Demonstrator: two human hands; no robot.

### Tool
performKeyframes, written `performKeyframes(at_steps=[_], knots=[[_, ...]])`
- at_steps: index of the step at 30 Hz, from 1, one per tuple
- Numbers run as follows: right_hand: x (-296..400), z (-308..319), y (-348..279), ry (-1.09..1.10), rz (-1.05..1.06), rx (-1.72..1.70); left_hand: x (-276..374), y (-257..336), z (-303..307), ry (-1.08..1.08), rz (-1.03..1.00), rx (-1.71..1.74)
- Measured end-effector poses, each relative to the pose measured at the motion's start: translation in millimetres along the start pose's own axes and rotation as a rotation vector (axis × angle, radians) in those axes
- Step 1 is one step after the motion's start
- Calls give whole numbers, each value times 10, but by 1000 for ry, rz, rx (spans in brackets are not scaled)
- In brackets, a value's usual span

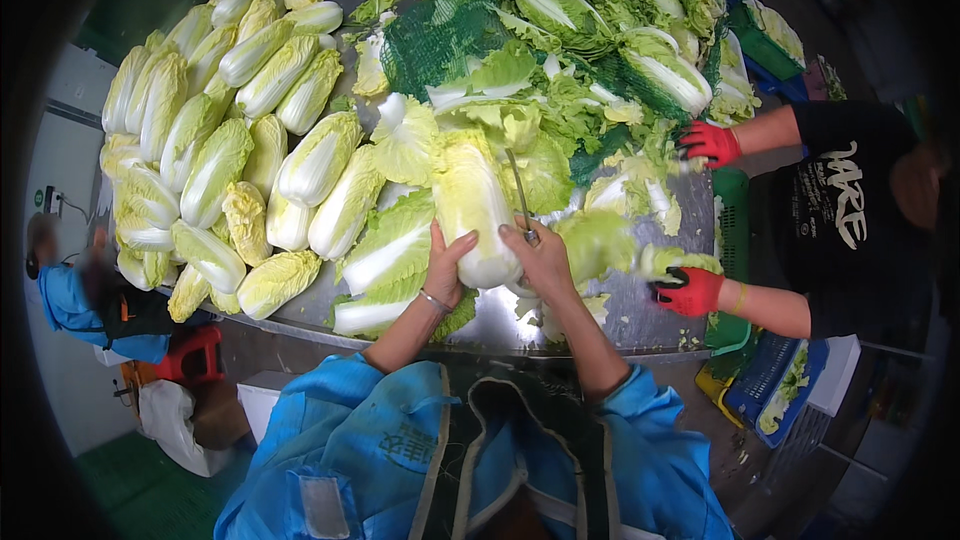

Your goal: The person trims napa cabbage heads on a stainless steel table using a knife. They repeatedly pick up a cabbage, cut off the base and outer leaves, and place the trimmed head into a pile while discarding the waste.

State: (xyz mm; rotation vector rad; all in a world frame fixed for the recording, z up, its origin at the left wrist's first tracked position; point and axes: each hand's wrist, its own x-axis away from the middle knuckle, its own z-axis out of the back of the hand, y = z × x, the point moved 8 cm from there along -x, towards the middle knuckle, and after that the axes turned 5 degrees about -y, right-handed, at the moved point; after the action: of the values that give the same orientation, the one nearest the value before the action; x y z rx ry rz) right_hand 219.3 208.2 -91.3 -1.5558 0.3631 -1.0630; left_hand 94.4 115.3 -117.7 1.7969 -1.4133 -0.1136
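A trimmed napa cabbage is held over the steel table, its white base towards me and its pale yellow leaves pointing away. My left hand grips it low on the left side. My right hand steadies the right side of the base, thumb on the stalk, and also holds a knife whose narrow blade points away from me beside the cabbage. Loose outer leaves lie left of my left hand. More detached leaves spread beyond the held cabbage.
Many whole cabbages are piled on the left. Green netting partly wraps untrimmed cabbages at the back right. A co-worker's red-gloved hands reach over the right edge among leaves. A green crate stands below that edge.
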Motion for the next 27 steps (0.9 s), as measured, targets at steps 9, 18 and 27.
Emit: performKeyframes(at_steps=[9,18,27], knots=[[118,138,-110,259,81,484,-22,-139,-127,126,-115,-377],[-161,516,337,454,60,521,-96,-312,-186,175,-294,-601],[-266,404,335,333,51,134,-109,-76,54,87,-98,-592]])
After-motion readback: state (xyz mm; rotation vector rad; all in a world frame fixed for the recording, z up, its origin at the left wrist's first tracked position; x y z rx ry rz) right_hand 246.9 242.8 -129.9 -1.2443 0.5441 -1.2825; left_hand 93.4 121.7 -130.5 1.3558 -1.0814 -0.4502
